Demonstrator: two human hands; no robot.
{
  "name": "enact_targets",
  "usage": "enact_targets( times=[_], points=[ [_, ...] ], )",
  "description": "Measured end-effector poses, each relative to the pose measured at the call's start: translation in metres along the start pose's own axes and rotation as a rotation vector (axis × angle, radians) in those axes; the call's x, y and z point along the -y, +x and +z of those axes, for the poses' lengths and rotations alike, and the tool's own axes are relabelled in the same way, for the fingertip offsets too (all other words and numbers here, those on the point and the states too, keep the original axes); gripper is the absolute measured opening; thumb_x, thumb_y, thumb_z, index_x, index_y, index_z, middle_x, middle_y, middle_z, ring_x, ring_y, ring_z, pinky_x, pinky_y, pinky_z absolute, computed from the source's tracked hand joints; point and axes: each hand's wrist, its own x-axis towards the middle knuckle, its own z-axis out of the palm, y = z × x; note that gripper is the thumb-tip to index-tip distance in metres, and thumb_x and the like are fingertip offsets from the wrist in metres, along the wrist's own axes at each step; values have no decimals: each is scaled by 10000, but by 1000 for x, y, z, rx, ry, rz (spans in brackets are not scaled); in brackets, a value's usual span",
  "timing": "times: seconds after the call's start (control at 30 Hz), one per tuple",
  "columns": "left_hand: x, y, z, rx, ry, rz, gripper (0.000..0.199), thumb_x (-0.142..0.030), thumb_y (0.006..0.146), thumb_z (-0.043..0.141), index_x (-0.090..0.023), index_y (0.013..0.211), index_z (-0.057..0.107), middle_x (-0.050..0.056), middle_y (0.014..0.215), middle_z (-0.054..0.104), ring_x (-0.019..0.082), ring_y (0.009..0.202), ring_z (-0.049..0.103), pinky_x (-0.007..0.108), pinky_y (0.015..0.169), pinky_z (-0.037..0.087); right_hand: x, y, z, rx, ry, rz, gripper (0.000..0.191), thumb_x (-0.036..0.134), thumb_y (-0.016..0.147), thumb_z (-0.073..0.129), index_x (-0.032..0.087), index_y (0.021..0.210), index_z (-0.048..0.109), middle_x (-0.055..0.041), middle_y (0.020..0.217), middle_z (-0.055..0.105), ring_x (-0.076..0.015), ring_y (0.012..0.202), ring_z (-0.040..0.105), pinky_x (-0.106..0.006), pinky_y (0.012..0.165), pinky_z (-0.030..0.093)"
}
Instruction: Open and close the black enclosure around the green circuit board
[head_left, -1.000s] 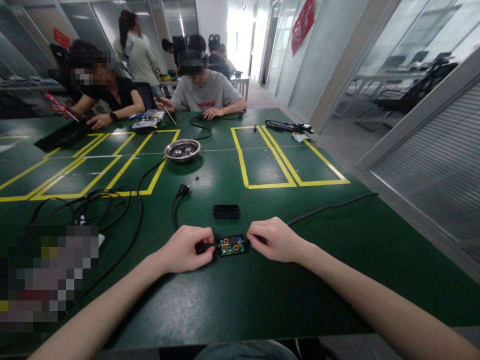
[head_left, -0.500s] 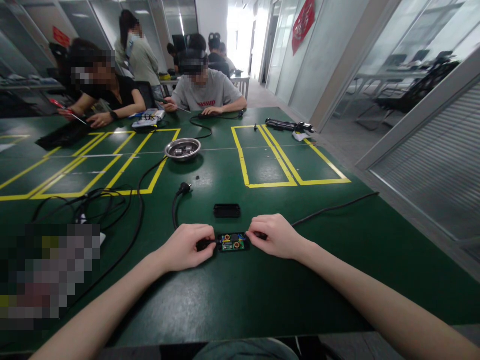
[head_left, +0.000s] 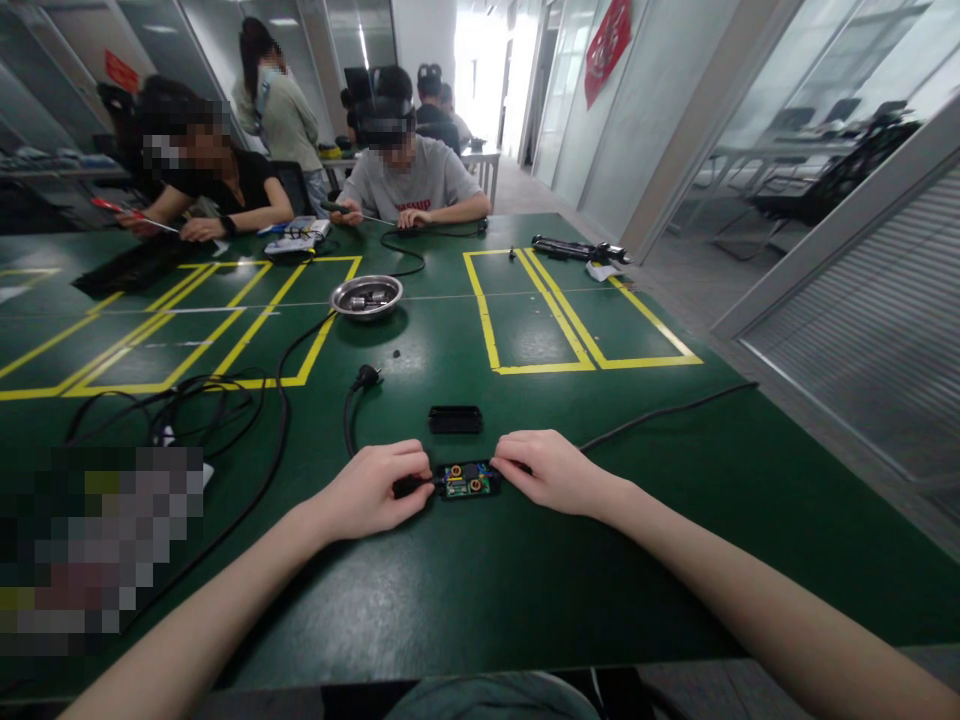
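A small circuit board [head_left: 466, 479] with copper coils lies in an open black plastic case [head_left: 450, 497] on the green table. My left hand [head_left: 382, 487] is closed on the black cable at the case's left end. This cable loops back to a power plug [head_left: 367, 377] lying beyond the hand. At the right end, my right hand [head_left: 551, 468] pinches the other black cable [head_left: 667, 411], which runs off to the right across the table. Just behind the case sits its black cover [head_left: 455, 419], hollow side showing.
A metal bowl [head_left: 367, 298] holding metal parts stands farther back. Coiled black cables [head_left: 195, 410] lie at left, near a blurred-out patch. Yellow tape [head_left: 536, 369] outlines areas on the table [head_left: 450, 610]. Across it, two people work with screwdrivers; a black tool-like object [head_left: 577, 249] lies far right.
My right hand's fingers have shifted slightly at the case's right end. The case and my left hand stay nearly in place. Across the table, the co-workers' hands and screwdrivers have moved a little.
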Motion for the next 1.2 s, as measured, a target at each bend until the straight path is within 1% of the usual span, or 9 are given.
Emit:
enact_targets(
  times=[0.2, 0.4, 0.53, 0.7, 0.8, 0.87, 0.9, 0.97, 1.2],
  points=[
    [1, -1, 1, 14, 23, 12, 185, -224, 971, 517, -185, 810, 599, 3, 794, 563, 126, 664, 559, 225, 609, 403, 2, -1, -2, 4, -38, -18, 271, 216, 1035, 517, 186, 797, 643, -37, 779, 655, -160, 704, 584, -279, 660, 387],
    [0, -1, 1, 17, 85, 36, 203, -229, 987, 509, -187, 843, 645, 11, 814, 593, 128, 662, 563, 240, 622, 413, 3, -1, 2, -91, -66, -56, 251, 201, 1011, 543, 190, 777, 635, -63, 809, 653, -195, 777, 580, -317, 702, 412],
    [6, 3, 2, -55, 139, 3, 184, -235, 998, 523, -190, 880, 658, 20, 838, 621, 148, 708, 600, 255, 650, 436, -5, 4, 5, -125, -36, -10, 228, 197, 1000, 562, 193, 779, 620, -43, 779, 642, -180, 743, 580, -305, 698, 407],
    [13, 7, 3, -156, 102, 27, 259, -268, 1007, 555, -191, 799, 688, 50, 848, 688, 184, 816, 636, 288, 742, 492, -11, 9, 9, -212, 191, 115, 140, 198, 954, 625, 194, 815, 627, 4, 756, 591, -136, 653, 539, -263, 636, 410],
    [17, 9, 7, -283, 112, -48, 288, -294, 1009, 556, -186, 792, 711, 58, 851, 719, 194, 830, 642, 316, 779, 512, -14, 10, 11, -309, 255, 195, 137, 232, 987, 582, 189, 891, 670, 4, 753, 573, -139, 636, 522, -274, 633, 435],
    [20, 11, 11, -378, 124, -145, 215, -294, 996, 566, -181, 968, 746, 67, 919, 738, 216, 897, 655, 352, 837, 533, -16, 12, 13, -348, 249, 238, 148, 249, 990, 577, 186, 996, 710, -18, 821, 614, -150, 677, 552, -288, 665, 469],
    [22, 12, 14, -400, 125, -181, 230, -292, 987, 570, -176, 1081, 745, 75, 961, 739, 230, 933, 657, 375, 865, 543, -17, 14, 13, -351, 244, 248, 163, 253, 984, 588, 183, 1041, 724, -34, 871, 640, -156, 707, 574, -295, 683, 485],
    [25, 15, 18, -409, 115, -225, 274, -297, 969, 588, -181, 1166, 740, 91, 1054, 729, 250, 1017, 650, 414, 935, 548, -19, 16, 15, -332, 258, 252, 184, 252, 979, 601, 180, 1064, 748, -59, 946, 679, -167, 758, 612, -308, 717, 508],
    [23, 22, 23, -383, -35, -277, 202, -316, 945, 631, -194, 991, 786, 79, 1035, 740, 241, 1013, 668, 418, 945, 543, -22, 21, 17, -351, 407, 359, 142, 281, 917, 688, 188, 877, 787, -48, 847, 761, -178, 726, 650, -306, 689, 503]
  ],
)
